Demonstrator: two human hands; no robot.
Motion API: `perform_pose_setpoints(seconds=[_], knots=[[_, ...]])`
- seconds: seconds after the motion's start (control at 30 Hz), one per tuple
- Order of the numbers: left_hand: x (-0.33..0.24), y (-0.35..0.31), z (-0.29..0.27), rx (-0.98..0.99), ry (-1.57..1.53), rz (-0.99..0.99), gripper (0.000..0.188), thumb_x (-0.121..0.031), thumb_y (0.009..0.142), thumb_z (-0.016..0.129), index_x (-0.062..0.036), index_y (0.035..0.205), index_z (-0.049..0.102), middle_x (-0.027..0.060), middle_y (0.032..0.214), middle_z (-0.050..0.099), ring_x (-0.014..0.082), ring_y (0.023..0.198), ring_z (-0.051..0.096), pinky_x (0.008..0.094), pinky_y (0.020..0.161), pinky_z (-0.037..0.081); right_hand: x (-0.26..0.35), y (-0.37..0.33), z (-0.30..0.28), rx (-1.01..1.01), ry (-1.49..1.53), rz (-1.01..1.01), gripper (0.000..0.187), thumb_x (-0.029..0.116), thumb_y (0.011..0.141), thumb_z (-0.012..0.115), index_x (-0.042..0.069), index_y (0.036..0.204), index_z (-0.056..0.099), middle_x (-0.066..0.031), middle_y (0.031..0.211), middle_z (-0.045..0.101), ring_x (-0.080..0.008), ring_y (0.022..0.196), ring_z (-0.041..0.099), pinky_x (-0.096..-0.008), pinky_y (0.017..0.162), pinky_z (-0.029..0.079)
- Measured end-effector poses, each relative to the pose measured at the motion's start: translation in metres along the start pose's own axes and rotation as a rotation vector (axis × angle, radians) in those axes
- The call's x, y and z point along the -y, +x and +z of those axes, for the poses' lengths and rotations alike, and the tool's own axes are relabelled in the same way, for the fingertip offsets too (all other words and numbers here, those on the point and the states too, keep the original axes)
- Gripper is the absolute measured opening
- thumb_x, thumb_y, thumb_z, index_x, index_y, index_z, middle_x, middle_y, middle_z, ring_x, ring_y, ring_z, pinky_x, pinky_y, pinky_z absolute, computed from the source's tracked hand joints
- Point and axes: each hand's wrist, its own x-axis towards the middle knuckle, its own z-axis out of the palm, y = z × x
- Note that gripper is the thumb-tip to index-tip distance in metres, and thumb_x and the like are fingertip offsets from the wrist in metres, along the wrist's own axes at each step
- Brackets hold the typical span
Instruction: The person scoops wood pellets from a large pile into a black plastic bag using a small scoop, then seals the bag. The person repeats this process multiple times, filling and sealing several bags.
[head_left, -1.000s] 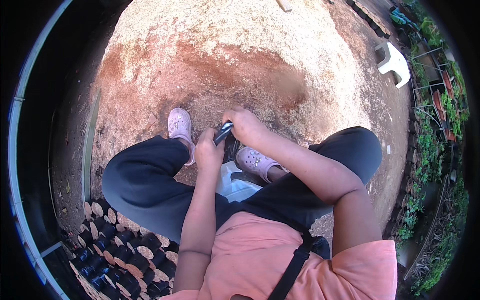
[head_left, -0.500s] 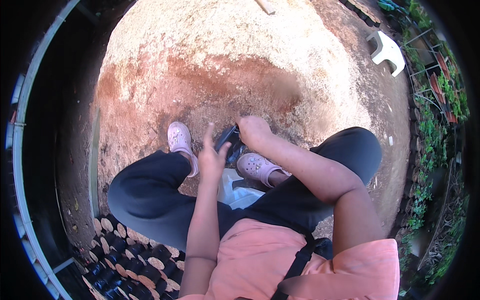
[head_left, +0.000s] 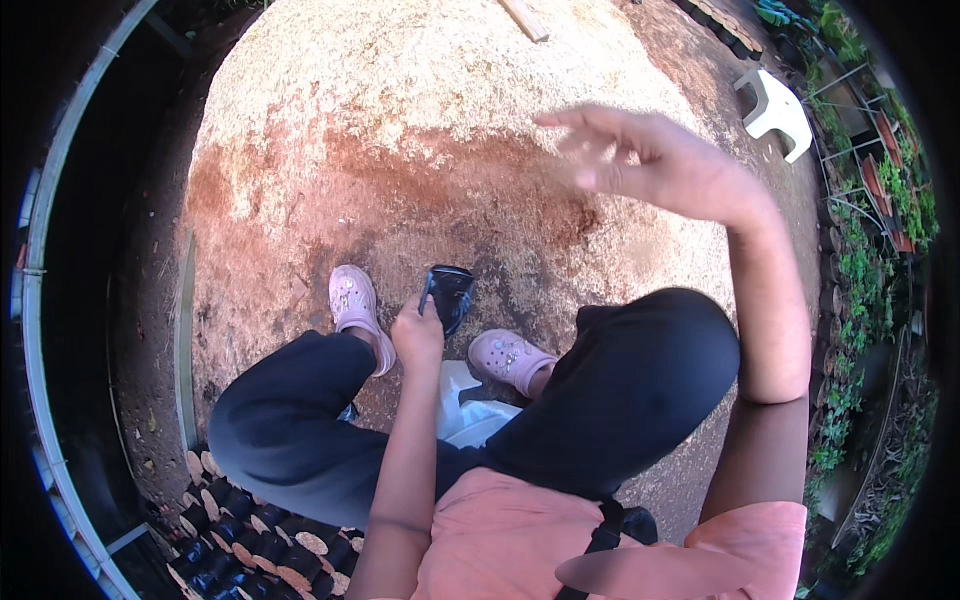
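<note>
My left hand (head_left: 417,333) is closed on the side of a small black plastic planting bag (head_left: 450,297), held upright between my feet. How much is inside the bag cannot be made out. My right hand (head_left: 650,160) is raised away from it, over the mound of reddish soil (head_left: 390,175) topped with pale, sawdust-like material. Its fingers are apart, slightly blurred and holding nothing. A whitish plastic sack (head_left: 470,415) lies on the ground under my legs, partly hidden by them.
Several filled black bags (head_left: 265,535) stand in rows at the lower left. A white plastic stool (head_left: 775,110) is at the far right, near green plants (head_left: 855,300). A wooden stick (head_left: 524,18) lies on the mound's far side. My pink clogs (head_left: 352,297) flank the planting bag.
My right hand has let go of the black bag and swung up and to the right, over the mound. My left hand, fingers spread before, now grips the bag.
</note>
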Motion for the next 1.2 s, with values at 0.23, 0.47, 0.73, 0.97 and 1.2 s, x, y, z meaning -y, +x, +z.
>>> perform_pose_setpoints(seconds=[0.23,0.47,0.73,0.97,1.2], knots=[[0.004,0.012,0.061,0.163,0.142,-0.051,0.030,-0.033,0.094,0.057,-0.0073,0.098,0.071,0.0245,0.085,0.068,0.0438,0.082,0.067,0.0504,0.075,0.052,-0.212,0.001,0.152,0.500,-0.755,0.469,0.060,0.029,0.088,0.069,0.013,0.142,0.047,-0.0150,0.146,0.044,-0.0308,0.137,0.039,-0.0438,0.113,0.036],[0.030,0.028,0.096,0.287,0.056,-0.192,0.028,-0.030,0.094,0.058,-0.0061,0.101,0.070,0.0216,0.087,0.069,0.0381,0.083,0.068,0.0457,0.073,0.052,-0.336,0.056,0.259,0.330,-1.104,0.016,0.061,0.040,0.099,0.046,0.014,0.152,0.032,-0.0121,0.161,0.021,-0.0295,0.150,0.015,-0.0461,0.121,0.013],[0.028,0.039,0.118,0.386,-0.108,-0.201,0.025,-0.020,0.095,0.059,-0.0031,0.111,0.068,0.0183,0.086,0.070,0.0273,0.076,0.069,0.0372,0.070,0.052,-0.360,0.059,0.256,0.417,-0.842,0.195,0.057,0.030,0.096,0.047,0.006,0.147,0.035,-0.0112,0.152,0.036,-0.0280,0.146,0.023,-0.0454,0.122,0.013],[0.027,0.045,0.113,0.358,-0.226,-0.223,0.026,-0.019,0.096,0.058,-0.0023,0.115,0.066,0.0147,0.088,0.071,0.0195,0.076,0.067,0.0343,0.072,0.051,-0.357,0.034,0.257,0.416,-0.813,0.227,0.050,0.026,0.093,0.049,0.007,0.139,0.046,-0.0111,0.142,0.047,-0.0272,0.139,0.035,-0.0456,0.121,0.017],[0.025,0.035,0.126,0.487,-0.077,-0.235,0.033,-0.029,0.098,0.054,-0.0047,0.120,0.064,0.0205,0.097,0.071,0.0312,0.091,0.070,0.0393,0.081,0.052,-0.350,0.004,0.263,0.205,-0.790,0.208,0.047,0.033,0.091,0.052,0.012,0.134,0.050,-0.0124,0.139,0.048,-0.0313,0.132,0.040,-0.0484,0.117,0.023]])
